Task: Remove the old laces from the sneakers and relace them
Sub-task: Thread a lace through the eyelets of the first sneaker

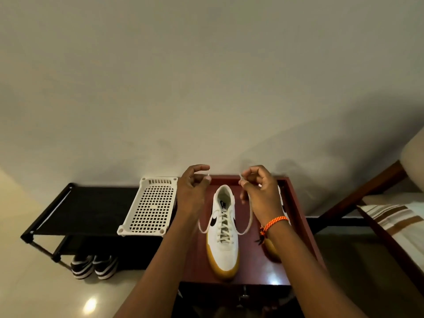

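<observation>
Below both hands' grip [223, 180], laced sneaker [223, 232]

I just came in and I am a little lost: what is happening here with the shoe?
A person is working on the lace of a white sneaker that stands on a dark red table. The left hand pinches one lace end and the right hand pinches the other, both raised above the shoe. The lace is crossed through the eyelets. A second sneaker sits mostly hidden behind the right arm.
</observation>
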Demonstrator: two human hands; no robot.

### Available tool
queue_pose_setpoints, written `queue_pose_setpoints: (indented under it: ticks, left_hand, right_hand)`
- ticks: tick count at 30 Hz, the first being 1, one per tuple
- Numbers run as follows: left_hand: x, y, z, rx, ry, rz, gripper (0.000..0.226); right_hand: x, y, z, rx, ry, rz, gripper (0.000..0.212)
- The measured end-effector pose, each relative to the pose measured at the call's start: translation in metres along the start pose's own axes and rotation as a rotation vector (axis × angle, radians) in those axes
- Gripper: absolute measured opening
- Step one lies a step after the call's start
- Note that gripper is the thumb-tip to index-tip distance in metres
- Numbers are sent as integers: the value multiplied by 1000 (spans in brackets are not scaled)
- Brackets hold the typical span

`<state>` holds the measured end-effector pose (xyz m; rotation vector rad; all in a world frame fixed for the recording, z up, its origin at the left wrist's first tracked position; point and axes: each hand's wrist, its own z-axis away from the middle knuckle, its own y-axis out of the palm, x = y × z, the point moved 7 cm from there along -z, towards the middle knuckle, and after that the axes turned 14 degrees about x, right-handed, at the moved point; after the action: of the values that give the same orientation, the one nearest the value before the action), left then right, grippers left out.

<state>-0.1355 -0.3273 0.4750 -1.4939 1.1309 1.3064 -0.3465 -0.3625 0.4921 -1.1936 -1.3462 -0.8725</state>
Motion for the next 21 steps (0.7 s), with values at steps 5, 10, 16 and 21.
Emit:
queue_pose_setpoints:
  ticks: [5,10,16,21]
  left_hand:
    - [91,6,5,186,-198,-361,41]
    - [151,20,5,243,-191,-516,26]
    - [167,29,-12,163,-167,-635,28]
    - [182,33,-24,229,-178,-779,33]
  right_hand:
    - [-85,5,9,158,193,245,41]
    - [-155,8,16,159,354,476,37]
    - [-182,15,2,91,328,532,36]
    - [-190,23,-10,91,360,572,54]
